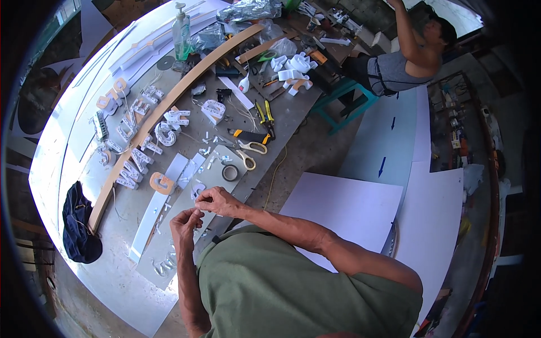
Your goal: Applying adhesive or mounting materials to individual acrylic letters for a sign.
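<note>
Near the table's front edge my left hand [186, 223] and my right hand [218, 201] meet, fingertips pinched together. Whatever they pinch is too small to make out. Just beyond my right hand lies a small pale letter-shaped piece [198, 189]. A roll of dark tape [230, 173] rests on the grey sheet a little further right. Scissors with cream handles [252, 155] lie past the tape, beside a yellow-and-black utility knife [251, 137]. Left of my hands, an orange-faced letter G [162, 183] sits on a white strip [147, 222].
A long curved brown strip [169, 97] crosses the table among several white block letters [134, 168]. Yellow-handled pliers [265, 115], a pump bottle [181, 36] and a dark cap [80, 225] lie about. At the far right, a person [406, 62] is by a teal stool [341, 104].
</note>
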A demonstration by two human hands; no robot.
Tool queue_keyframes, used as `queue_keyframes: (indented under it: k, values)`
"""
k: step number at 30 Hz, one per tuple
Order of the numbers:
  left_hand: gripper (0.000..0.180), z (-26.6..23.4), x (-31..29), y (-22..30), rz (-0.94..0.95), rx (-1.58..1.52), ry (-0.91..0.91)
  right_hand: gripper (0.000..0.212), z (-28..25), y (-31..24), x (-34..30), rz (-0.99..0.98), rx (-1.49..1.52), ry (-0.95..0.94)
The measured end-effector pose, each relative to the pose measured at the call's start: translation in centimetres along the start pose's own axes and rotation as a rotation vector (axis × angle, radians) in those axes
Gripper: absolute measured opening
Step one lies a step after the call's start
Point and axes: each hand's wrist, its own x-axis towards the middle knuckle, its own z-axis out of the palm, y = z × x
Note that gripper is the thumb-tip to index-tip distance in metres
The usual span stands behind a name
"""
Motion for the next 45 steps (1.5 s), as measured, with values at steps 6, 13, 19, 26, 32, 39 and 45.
queue_keyframes:
  k: [6,13,19,26,32,39,45]
  values:
    - [0.028,-0.1,-0.2,0.1,0.024,0.064,-0.017,0.033,-0.1,-0.9,0.1,0.025,0.027,-0.036]
    - [0.027,-0.7,0.5,-0.6,0.019,-0.029,-0.018,0.030,0.1,-1.8,0.2,0.019,0.138,-0.043]
    - [0.026,-0.8,0.7,-1.0,0.006,-0.112,-0.024,0.025,0.2,-1.6,0.4,0.042,0.209,-0.048]
    - [0.024,-0.9,0.8,-1.4,-0.010,-0.182,-0.038,0.023,0.3,-1.0,0.5,0.047,0.287,-0.071]
    - [0.021,-0.9,0.7,-1.7,-0.017,-0.230,-0.044,0.022,0.5,-0.8,0.5,0.041,0.286,-0.082]
    - [0.021,-1.2,0.9,-2.0,-0.034,-0.253,-0.053,0.019,0.9,0.1,0.7,0.032,0.289,-0.072]
    - [0.021,-1.5,1.1,-2.7,-0.033,-0.271,-0.039,0.019,0.9,-0.2,0.5,0.066,0.280,-0.077]
